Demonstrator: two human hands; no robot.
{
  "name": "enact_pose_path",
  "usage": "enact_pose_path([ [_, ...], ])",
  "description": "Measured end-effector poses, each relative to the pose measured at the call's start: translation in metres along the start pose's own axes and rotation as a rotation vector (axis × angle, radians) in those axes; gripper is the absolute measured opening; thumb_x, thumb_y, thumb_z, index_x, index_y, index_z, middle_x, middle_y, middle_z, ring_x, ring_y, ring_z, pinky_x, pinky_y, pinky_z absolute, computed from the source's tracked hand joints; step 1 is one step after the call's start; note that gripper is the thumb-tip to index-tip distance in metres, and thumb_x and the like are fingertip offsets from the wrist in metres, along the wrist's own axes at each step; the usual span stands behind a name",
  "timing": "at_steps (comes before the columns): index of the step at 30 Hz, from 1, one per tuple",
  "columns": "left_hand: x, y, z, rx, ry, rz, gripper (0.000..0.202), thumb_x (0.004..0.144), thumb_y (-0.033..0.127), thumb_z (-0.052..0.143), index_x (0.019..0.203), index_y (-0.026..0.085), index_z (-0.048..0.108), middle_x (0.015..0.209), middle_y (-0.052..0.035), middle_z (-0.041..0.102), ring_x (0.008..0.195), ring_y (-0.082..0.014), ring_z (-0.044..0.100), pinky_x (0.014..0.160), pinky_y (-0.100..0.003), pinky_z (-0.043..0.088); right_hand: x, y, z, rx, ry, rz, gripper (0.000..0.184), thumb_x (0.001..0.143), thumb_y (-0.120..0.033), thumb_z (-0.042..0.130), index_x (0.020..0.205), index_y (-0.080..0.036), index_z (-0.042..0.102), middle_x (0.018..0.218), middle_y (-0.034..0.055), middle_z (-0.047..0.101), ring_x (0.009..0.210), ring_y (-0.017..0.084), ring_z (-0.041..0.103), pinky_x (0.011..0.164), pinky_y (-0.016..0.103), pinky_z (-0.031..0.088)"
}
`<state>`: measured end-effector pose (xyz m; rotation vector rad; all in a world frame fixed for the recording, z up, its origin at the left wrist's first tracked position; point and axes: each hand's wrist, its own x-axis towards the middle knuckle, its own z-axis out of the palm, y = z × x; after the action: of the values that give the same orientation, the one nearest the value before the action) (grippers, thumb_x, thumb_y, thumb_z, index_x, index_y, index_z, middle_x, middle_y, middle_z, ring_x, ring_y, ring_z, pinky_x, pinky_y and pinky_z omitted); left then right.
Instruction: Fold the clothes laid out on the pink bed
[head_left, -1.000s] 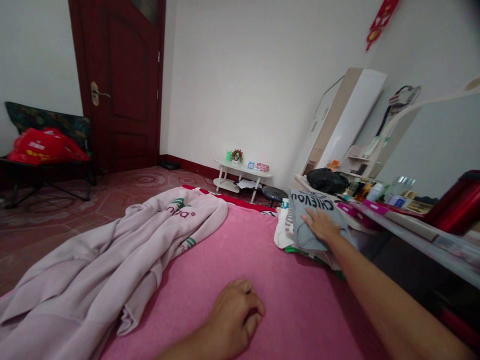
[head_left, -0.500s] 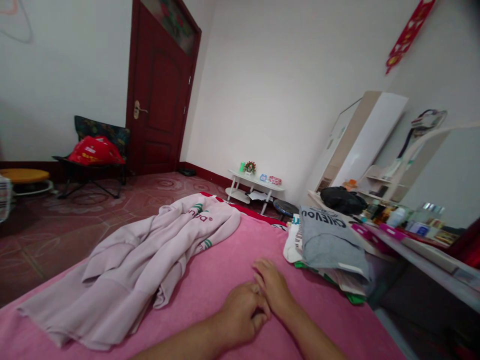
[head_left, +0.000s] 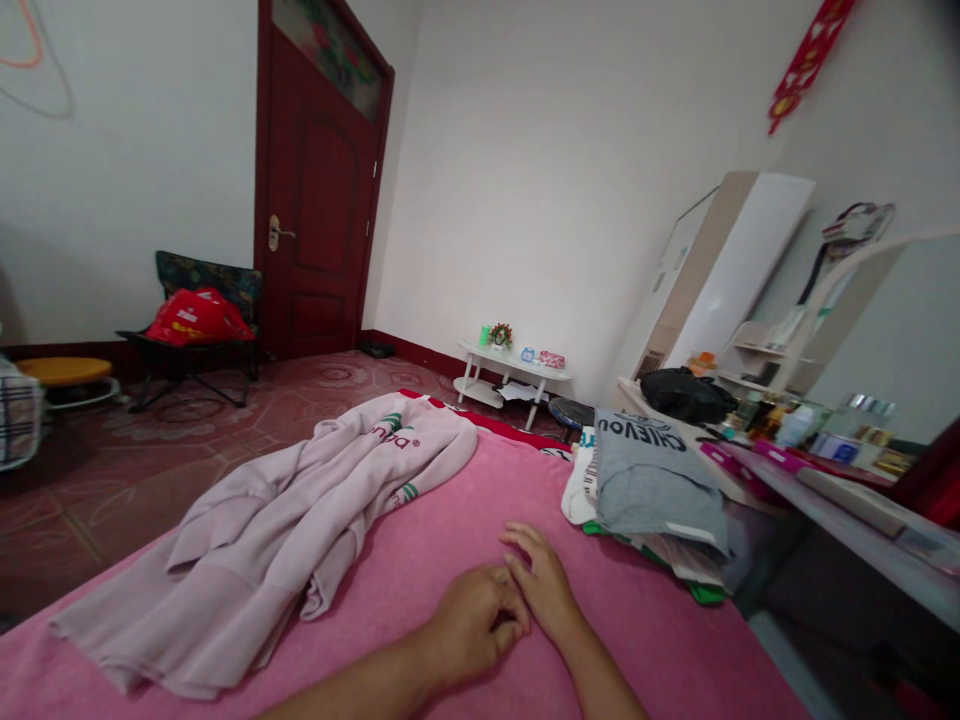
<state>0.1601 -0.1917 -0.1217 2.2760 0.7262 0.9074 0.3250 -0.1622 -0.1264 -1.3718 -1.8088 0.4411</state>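
My left hand (head_left: pixel 480 618) is over the pink bed cover (head_left: pixel 450 520), its fingers loosely curled with a gap between thumb and forefinger. Nothing shows in it. Its fingers meet the side of my right hand (head_left: pixel 544 580), which is open with its fingers stretched forward and holds nothing. To the left of both hands lies a pale pink hooded sweatshirt (head_left: pixel 292 530), spread lengthwise with green and dark lettering near its far end. Beyond my right hand, at the bed's right side, a grey garment with black letters (head_left: pixel 652 480) tops a stack of folded clothes.
A dressing table (head_left: pixel 637 395) with a black bag (head_left: pixel 686 397), bottles and a mirror stands on the right. Past the bed is a low white table (head_left: pixel 517 365). A folding chair (head_left: pixel 210 265) with a red bag (head_left: pixel 199 318) sits by the dark red door (head_left: pixel 322 200).
The view has shifted slightly. Both hands stay together in nearly the same place, with the right fingers a little more spread. The sweatshirt and the stack have not moved.
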Motion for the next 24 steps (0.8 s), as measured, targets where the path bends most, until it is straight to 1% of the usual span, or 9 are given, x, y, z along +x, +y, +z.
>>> enact_pose_path([
  [5,0.003,0.0,0.002,-0.009,0.026,-0.013,0.02,0.068,0.004,0.059,0.076,0.019,0.069,0.082,-0.0011,0.066,0.08,-0.0141,0.057,0.072,-0.023,0.04,-0.003,0.0,-0.002,-0.019,-0.006,0.004,0.027,0.078,-0.019,0.054,0.098,-0.023,0.072,0.12,0.0074,0.063,0.116,0.024,0.054,0.105,0.04,0.037],
  [11,0.003,0.002,0.001,-0.024,0.018,-0.029,0.017,0.069,0.006,0.06,0.076,0.019,0.069,0.083,-0.0012,0.065,0.08,-0.0138,0.057,0.072,-0.022,0.04,-0.005,0.0,-0.003,-0.054,-0.024,-0.01,0.031,0.078,-0.018,0.052,0.102,-0.021,0.071,0.122,0.0083,0.063,0.117,0.023,0.054,0.105,0.04,0.037],
  [16,0.003,-0.004,0.003,-0.043,0.029,0.014,0.019,0.069,0.004,0.057,0.073,0.019,0.068,0.078,0.0002,0.064,0.077,-0.0123,0.056,0.071,-0.021,0.039,-0.004,0.006,-0.001,-0.068,-0.015,-0.027,0.031,0.078,-0.018,0.051,0.102,-0.02,0.07,0.122,0.0094,0.062,0.116,0.022,0.054,0.105,0.041,0.037],
  [20,0.001,-0.007,0.004,-0.09,0.041,0.0,0.021,0.068,0.003,0.057,0.075,0.018,0.068,0.081,-0.0003,0.065,0.078,-0.0122,0.057,0.071,-0.021,0.039,-0.002,0.01,0.001,-0.082,0.001,-0.051,0.028,0.079,-0.018,0.05,0.098,-0.02,0.07,0.119,0.0088,0.063,0.114,0.021,0.055,0.103,0.039,0.039],
  [24,0.0,-0.008,0.004,-0.101,0.048,-0.014,0.019,0.067,0.004,0.058,0.074,0.018,0.07,0.083,-0.0011,0.066,0.079,-0.0135,0.058,0.071,-0.022,0.04,-0.004,0.008,0.006,-0.181,0.002,-0.06,0.028,0.082,-0.019,0.046,0.101,-0.021,0.067,0.12,0.008,0.061,0.116,0.02,0.053,0.103,0.038,0.039],
])
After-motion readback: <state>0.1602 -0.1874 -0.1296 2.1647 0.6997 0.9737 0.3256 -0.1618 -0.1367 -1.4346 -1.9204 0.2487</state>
